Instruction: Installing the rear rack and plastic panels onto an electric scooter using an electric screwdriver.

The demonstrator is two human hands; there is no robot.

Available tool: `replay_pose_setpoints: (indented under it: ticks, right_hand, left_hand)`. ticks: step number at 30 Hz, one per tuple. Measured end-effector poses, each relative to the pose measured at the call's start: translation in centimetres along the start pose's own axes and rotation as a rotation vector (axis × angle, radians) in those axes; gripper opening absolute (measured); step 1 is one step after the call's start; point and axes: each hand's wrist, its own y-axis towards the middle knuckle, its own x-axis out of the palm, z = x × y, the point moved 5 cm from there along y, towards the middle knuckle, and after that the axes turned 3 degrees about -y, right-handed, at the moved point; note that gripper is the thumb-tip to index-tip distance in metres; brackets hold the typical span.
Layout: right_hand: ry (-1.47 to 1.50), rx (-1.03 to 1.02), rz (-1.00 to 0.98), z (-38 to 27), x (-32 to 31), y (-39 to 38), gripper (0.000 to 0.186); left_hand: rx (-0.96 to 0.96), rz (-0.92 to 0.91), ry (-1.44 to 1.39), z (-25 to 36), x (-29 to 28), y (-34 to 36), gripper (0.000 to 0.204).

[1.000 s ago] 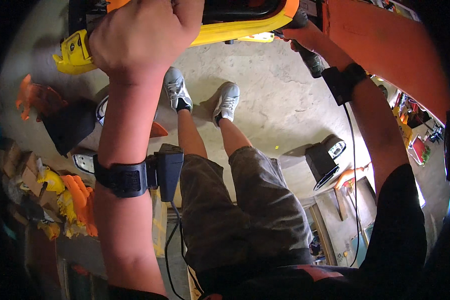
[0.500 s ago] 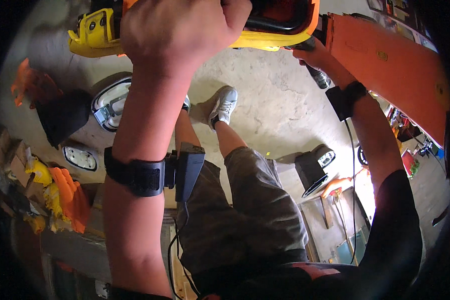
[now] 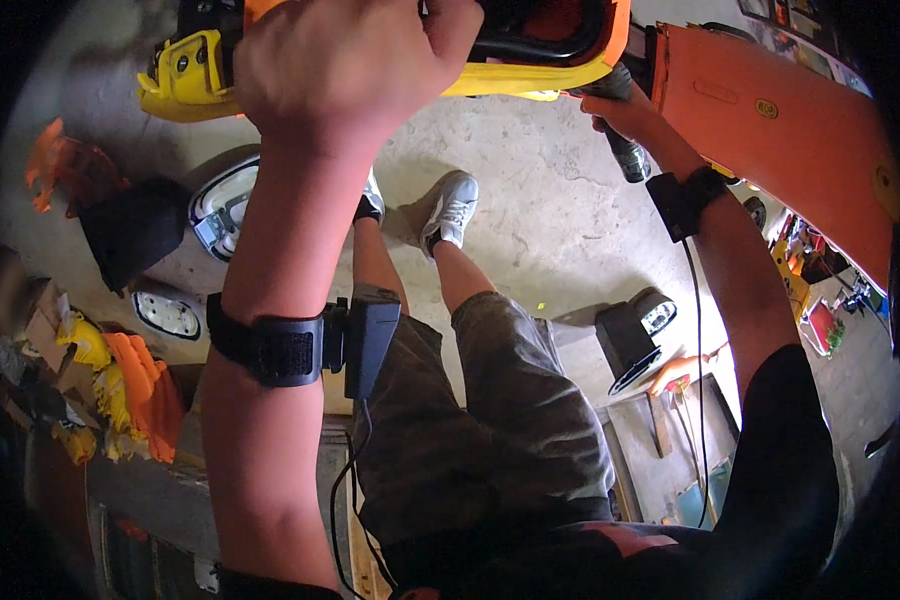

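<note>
At the top edge, my left hand (image 3: 340, 75) is closed over a yellow and orange plastic shell (image 3: 515, 80) with a black-rimmed opening. Its thumb bends over the near side, while the other fingers are mostly hidden. A yellow bracket-like end (image 3: 190, 70) of the shell sticks out left of the hand. To the right, my right hand (image 3: 630, 112) is wrapped round a dark, rounded hand tool (image 3: 627, 158), whose upper part meets the shell's right corner. The tool's exact kind is unclear. Beside that hand is a large orange panel (image 3: 770, 120).
Black bins (image 3: 130, 230) and white-lined shells (image 3: 225, 205) lie on the floor at left, near orange and yellow scraps (image 3: 145, 390). A black box-shaped part (image 3: 625, 340) lies at right. A cable (image 3: 701, 380) hangs from my right wrist device. My shoes (image 3: 452, 208) stand mid-floor.
My left hand has shifted slightly left and up, still on the shell. My right hand has tilted a little, and more of the dark tool shows below it.
</note>
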Motion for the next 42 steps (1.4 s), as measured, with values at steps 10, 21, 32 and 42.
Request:
replay_pose_setpoints:
  ticks: [10,21,32,42]
  right_hand:
    - [0.227,-0.057,0.206,1.2,3.2,-4.0,0.030]
    - [0.083,0.417,0.161,7.1,4.9,-36.4,0.046]
    - [-0.033,0.214,0.038,-12.3,6.3,-42.2,0.039]
    - [0.368,-0.127,-0.335,-45.4,13.3,-30.0,0.062]
  left_hand:
    - [-0.005,-0.085,0.122,-0.6,1.3,0.7,0.030]
    - [-0.288,-0.429,-0.350,-1.4,1.6,1.5,0.025]
    - [-0.475,-1.020,-0.530,-12.0,-23.4,-20.5,0.023]
    - [-1.433,-0.932,-0.132,-36.1,-50.2,-55.9,0.024]
